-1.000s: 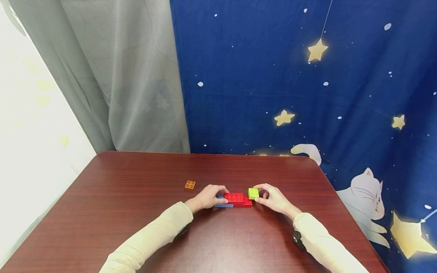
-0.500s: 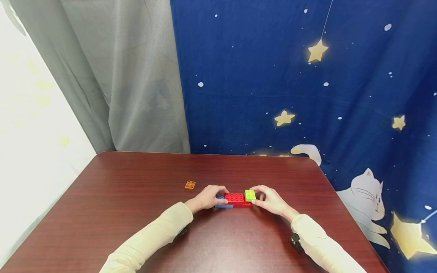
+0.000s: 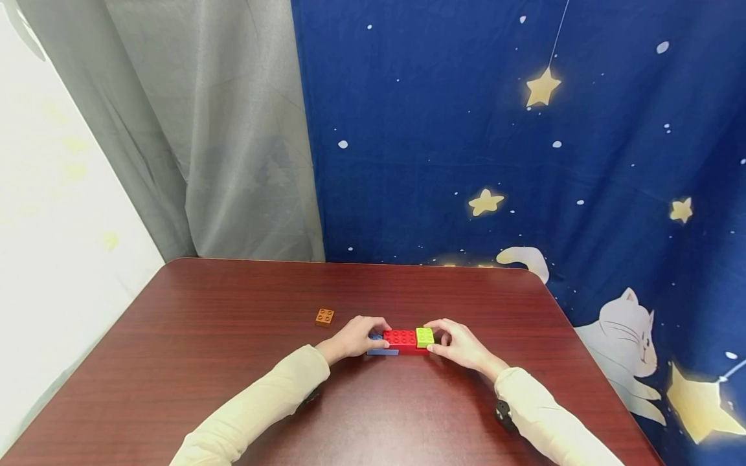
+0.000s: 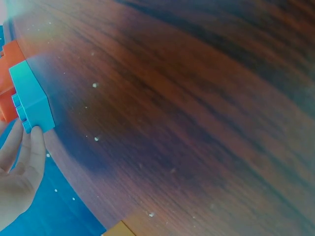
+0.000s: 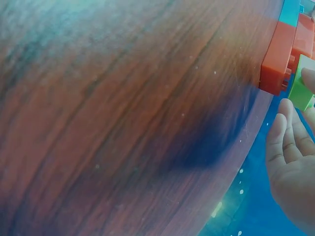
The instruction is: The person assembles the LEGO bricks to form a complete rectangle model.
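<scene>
The lime brick [image 3: 425, 338] has shifted left over the end of the red-and-blue stack [image 3: 399, 338], within the pinching grip of the right hand [image 3: 463, 343]; the left hand [image 3: 354, 335] pinches the other end. Alignment looks reached, seating probably not, though the right-wrist view is cropped.

Both forearms [image 3: 262, 399] reach forward, angled inward; the left hand [image 3: 357, 336] and right hand [image 3: 459, 343] face each other, thumbs and fingers gripping.
</scene>
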Tool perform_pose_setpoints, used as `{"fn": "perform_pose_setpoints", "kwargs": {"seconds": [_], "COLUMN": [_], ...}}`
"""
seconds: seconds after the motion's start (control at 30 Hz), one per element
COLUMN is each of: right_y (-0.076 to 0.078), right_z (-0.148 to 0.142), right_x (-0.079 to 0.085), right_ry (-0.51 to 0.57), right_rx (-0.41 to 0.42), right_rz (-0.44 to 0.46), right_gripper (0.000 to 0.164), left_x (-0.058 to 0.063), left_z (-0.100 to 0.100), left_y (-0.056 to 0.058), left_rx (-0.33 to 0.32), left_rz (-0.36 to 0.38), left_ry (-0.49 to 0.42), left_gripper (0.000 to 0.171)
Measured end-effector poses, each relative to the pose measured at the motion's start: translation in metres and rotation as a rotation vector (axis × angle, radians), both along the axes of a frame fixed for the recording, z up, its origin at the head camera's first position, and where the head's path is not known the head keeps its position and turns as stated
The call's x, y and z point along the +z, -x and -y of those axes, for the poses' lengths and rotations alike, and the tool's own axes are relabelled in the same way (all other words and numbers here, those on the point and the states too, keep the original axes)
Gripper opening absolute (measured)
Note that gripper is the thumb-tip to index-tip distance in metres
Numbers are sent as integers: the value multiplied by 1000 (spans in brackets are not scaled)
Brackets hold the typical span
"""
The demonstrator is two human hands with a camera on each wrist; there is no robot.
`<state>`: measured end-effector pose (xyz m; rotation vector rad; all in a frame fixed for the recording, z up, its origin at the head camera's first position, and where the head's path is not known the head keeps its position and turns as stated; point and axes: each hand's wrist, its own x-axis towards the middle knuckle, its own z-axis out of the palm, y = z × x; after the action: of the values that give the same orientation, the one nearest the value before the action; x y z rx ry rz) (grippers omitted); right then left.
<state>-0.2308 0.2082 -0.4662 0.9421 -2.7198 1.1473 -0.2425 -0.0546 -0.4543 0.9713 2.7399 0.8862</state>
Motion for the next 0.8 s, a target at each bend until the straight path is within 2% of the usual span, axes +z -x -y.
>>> {"fn": "perform_pose_setpoints", "kwargs": {"seconds": [0.57, 0.8], "right_y": [-1, 1], "right_z": [2, 1], "right_x": [-3, -5], "right_ry": [-2, 0], "right_rx": [14, 38], "right_rz": [-7, -104], "right_gripper": [41, 38], "left_x": [0, 0], "left_z": [0, 0], "left_y": [0, 0], "left_rx": [8, 13], "left_rz": [22, 19], "left_ry": [-2, 1], "left_gripper": [24, 24]}}
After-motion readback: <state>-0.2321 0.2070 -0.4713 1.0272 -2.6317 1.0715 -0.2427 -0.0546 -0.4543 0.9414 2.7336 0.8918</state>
